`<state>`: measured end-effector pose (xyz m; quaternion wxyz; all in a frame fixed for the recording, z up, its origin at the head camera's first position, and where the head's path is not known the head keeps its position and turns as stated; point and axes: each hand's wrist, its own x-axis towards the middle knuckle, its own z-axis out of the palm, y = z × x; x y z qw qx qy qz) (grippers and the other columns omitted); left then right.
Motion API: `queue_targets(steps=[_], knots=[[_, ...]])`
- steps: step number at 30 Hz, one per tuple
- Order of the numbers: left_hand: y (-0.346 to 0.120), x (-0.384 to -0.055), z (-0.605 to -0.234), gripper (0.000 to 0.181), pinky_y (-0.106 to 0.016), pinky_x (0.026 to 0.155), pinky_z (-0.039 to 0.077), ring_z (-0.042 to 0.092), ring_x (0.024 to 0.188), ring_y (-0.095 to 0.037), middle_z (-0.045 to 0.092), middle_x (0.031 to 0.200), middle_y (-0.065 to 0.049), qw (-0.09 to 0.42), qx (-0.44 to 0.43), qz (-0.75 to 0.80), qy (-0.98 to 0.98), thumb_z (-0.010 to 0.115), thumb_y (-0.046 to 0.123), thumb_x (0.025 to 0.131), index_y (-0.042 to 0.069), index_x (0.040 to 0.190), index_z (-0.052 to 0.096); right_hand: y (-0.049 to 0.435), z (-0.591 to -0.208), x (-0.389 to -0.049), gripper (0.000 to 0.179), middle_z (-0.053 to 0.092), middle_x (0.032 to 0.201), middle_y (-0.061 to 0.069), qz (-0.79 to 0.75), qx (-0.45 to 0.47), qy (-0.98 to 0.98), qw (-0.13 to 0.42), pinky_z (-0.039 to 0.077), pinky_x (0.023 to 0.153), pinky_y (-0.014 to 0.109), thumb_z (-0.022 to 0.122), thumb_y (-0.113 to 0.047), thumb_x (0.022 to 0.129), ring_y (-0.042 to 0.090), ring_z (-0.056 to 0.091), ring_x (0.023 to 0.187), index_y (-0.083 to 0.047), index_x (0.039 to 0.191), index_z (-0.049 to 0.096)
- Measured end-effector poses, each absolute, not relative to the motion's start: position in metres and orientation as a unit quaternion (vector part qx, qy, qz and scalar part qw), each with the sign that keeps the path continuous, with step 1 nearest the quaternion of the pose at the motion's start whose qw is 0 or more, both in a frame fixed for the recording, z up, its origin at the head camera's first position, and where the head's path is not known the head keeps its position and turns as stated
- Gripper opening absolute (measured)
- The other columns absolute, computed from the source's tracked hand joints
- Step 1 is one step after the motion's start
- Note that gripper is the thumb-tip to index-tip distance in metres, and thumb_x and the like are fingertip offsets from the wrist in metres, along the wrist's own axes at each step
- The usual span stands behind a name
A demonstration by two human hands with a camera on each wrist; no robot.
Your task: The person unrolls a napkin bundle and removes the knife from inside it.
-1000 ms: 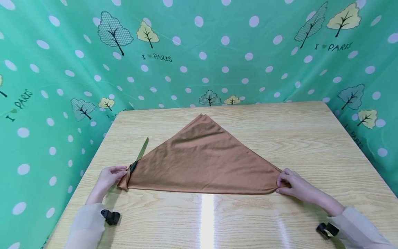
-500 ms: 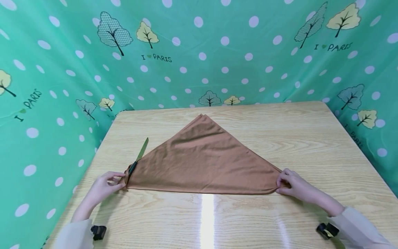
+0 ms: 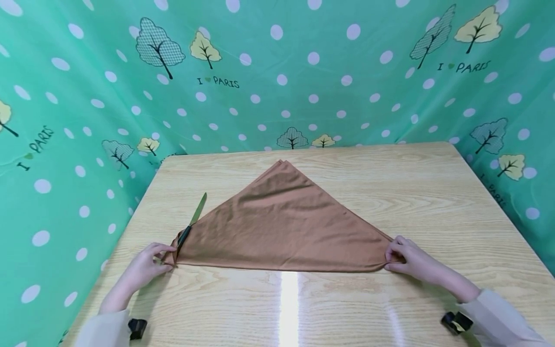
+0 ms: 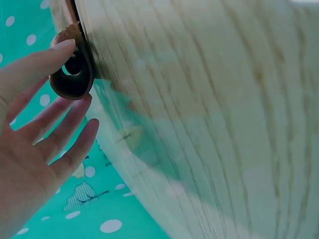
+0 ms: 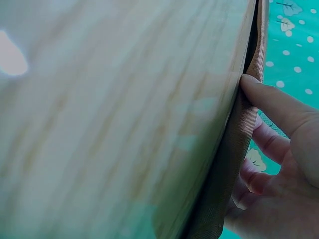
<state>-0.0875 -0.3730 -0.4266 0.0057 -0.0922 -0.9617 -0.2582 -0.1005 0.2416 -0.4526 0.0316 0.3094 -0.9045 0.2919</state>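
A brown cloth [image 3: 277, 231], folded into a triangle with its point at the far side, lies on the table. At its left corner a knife [image 3: 198, 208] with a green blade and dark handle lies aslant, the handle on the cloth and the blade pointing away. My left hand [image 3: 145, 267] grips that corner, turned over beside the handle. In the left wrist view the cloth [image 4: 72, 89] curls into a loop between thumb and fingers. My right hand [image 3: 407, 259] pinches the right corner, the thumb on its near edge in the right wrist view.
The pale wooden table [image 3: 347, 308] reflects a bright strip of light near its front. A green dotted curtain [image 3: 312, 77] with printed trees hangs behind it and at both sides. A small black wrist camera [image 3: 456, 322] sits on the right sleeve.
My left hand has moved nearer the body and down onto the turned-over left corner of the cloth, its wrist drawn back. The right hand, the knife and the rest of the cloth stay put.
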Motion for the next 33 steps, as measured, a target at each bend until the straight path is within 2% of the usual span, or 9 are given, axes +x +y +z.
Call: queue_targets(steps=[3,6,10,14,23,27,33], knots=[[-0.374,-0.088,-0.428,0.035,-0.031,0.061,0.045,0.054,0.076,-0.026,0.057,0.093,-0.013,0.029,-0.102,-0.256,-0.961,0.075,-0.001,0.063,0.001,0.095,0.064,0.242,-0.453,-0.101,0.026,0.036,0.076,-0.010,0.294,0.311,-0.903,0.033,0.029,0.057,0.018,0.074,-0.010,0.067,0.001,0.032,0.068,-0.020,0.072,0.051],[-0.376,-0.086,-0.429,0.031,-0.028,0.060,0.047,0.056,0.073,-0.018,0.060,0.090,-0.012,0.054,-0.100,-0.266,-0.957,0.074,-0.002,0.065,0.002,0.094,0.065,0.242,-0.453,-0.101,0.026,0.036,0.076,-0.009,0.295,0.312,-0.903,0.035,0.029,0.056,0.018,0.074,-0.010,0.067,0.001,0.032,0.068,-0.020,0.072,0.051],[-0.380,-0.083,-0.425,0.026,-0.023,0.057,0.047,0.056,0.067,-0.004,0.062,0.089,-0.014,0.054,-0.064,-0.284,-0.955,0.069,0.001,0.072,0.001,0.097,0.064,0.241,-0.454,-0.101,0.026,0.036,0.076,-0.009,0.293,0.312,-0.903,0.036,0.029,0.056,0.018,0.074,-0.010,0.067,0.001,0.033,0.068,-0.020,0.072,0.051],[-0.384,-0.081,-0.421,0.024,-0.022,0.056,0.047,0.054,0.065,0.000,0.063,0.087,-0.015,0.054,-0.022,-0.282,-0.958,0.065,0.007,0.079,0.000,0.101,0.063,0.241,-0.455,-0.101,0.026,0.036,0.075,-0.009,0.294,0.310,-0.903,0.033,0.029,0.056,0.019,0.074,-0.010,0.067,0.001,0.032,0.068,-0.020,0.072,0.051],[-0.396,-0.080,-0.423,0.021,-0.014,0.057,0.043,0.047,0.068,0.011,0.062,0.093,-0.022,0.101,-0.008,-0.278,-0.955,0.058,-0.002,0.081,-0.004,0.101,0.061,0.240,-0.455,-0.100,0.026,0.036,0.076,-0.009,0.293,0.310,-0.904,0.036,0.029,0.056,0.019,0.074,-0.010,0.067,0.002,0.033,0.068,-0.020,0.073,0.051],[-0.400,-0.080,-0.424,0.022,-0.017,0.053,0.043,0.046,0.065,0.012,0.061,0.091,-0.024,0.101,0.011,-0.275,-0.956,0.058,-0.001,0.081,-0.006,0.102,0.060,0.240,-0.456,-0.099,0.025,0.036,0.076,-0.009,0.289,0.304,-0.907,0.033,0.029,0.057,0.019,0.074,-0.010,0.068,0.002,0.032,0.069,-0.020,0.073,0.051],[-0.403,-0.079,-0.422,0.025,-0.022,0.050,0.042,0.043,0.062,0.014,0.062,0.089,-0.023,0.102,0.049,-0.252,-0.961,0.060,0.006,0.082,-0.004,0.104,0.060,0.240,-0.456,-0.099,0.025,0.036,0.077,-0.009,0.289,0.304,-0.907,0.030,0.028,0.058,0.019,0.073,-0.010,0.068,0.002,0.032,0.069,-0.020,0.073,0.051]])
